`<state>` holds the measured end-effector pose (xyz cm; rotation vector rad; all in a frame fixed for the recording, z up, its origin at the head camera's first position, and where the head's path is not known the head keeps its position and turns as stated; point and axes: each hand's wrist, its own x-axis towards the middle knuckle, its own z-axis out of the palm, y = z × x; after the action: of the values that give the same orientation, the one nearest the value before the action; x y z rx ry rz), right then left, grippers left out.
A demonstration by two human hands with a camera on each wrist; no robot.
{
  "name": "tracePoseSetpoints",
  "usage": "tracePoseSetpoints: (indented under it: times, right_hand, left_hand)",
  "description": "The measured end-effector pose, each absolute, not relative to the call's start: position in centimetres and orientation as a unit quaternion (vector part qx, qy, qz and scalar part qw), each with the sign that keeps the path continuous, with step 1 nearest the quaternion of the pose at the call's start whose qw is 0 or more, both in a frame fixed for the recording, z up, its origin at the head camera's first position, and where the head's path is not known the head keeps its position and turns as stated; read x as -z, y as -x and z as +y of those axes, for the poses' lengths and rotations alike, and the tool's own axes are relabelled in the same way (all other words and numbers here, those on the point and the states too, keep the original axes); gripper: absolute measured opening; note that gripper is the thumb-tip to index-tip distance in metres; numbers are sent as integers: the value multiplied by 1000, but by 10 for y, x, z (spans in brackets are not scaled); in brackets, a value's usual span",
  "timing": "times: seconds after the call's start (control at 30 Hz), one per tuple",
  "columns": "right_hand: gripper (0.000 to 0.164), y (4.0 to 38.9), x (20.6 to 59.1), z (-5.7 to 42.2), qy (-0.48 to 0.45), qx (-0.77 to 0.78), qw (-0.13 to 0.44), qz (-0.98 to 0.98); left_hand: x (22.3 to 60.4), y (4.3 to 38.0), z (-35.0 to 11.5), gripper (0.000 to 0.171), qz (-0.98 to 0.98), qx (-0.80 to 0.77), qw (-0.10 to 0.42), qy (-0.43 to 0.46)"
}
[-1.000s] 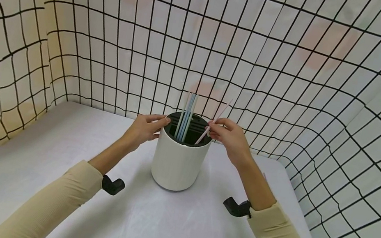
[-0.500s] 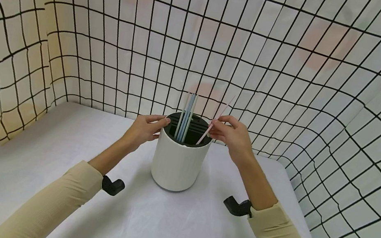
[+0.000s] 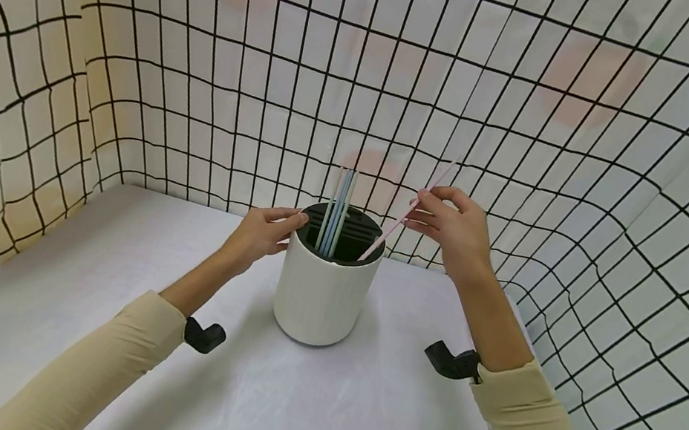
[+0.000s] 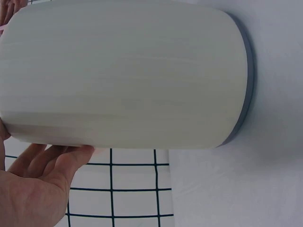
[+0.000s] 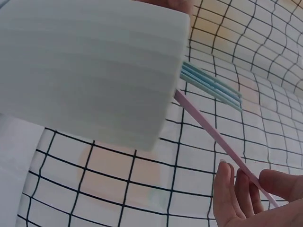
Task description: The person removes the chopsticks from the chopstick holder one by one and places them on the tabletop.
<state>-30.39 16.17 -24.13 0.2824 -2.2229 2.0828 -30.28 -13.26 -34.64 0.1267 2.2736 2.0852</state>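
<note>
A white round container point(image 3: 321, 298) with a black slotted insert point(image 3: 356, 224) stands upright on the table. My left hand point(image 3: 260, 235) holds its left rim, thumb on top and fingers against the outer wall, as the left wrist view also shows. Above and right of the container, my right hand point(image 3: 450, 228) pinches a thin pink straw point(image 3: 392, 230) between thumb and fingers. That straw slants, its lower end still inside the container's right side. Several pale blue and greenish straws point(image 3: 336, 214) stand close together in the insert's left part; their lower ends are hidden.
The table point(image 3: 312, 420) has a white cloth. A white backdrop with a black grid point(image 3: 310, 89) rises behind and on both sides, close behind the container. Black wrist mounts point(image 3: 205, 336) jut out below both hands.
My right hand has risen and moved right, drawing the pink straw partly up and tilting it more. My left hand, the container and the blue straws have stayed in place.
</note>
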Motion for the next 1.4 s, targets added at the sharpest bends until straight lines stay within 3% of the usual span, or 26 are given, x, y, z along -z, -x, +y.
tracePoseSetpoints:
  times: [0.33,0.83,1.4]
  right_hand:
    - [34,299,223,187,-84,-708,70,-698]
    - [40,299,230,221,-47,-711,71,-698]
    - [41,324,294,282,3,-611,-26,-791]
  left_hand:
    - [346,302,-132,55,734,-678,26,-43]
    - [345,302,-131,57,734,-678,29,-32]
    - [348,305,-133,57,735,-676,28,-33]
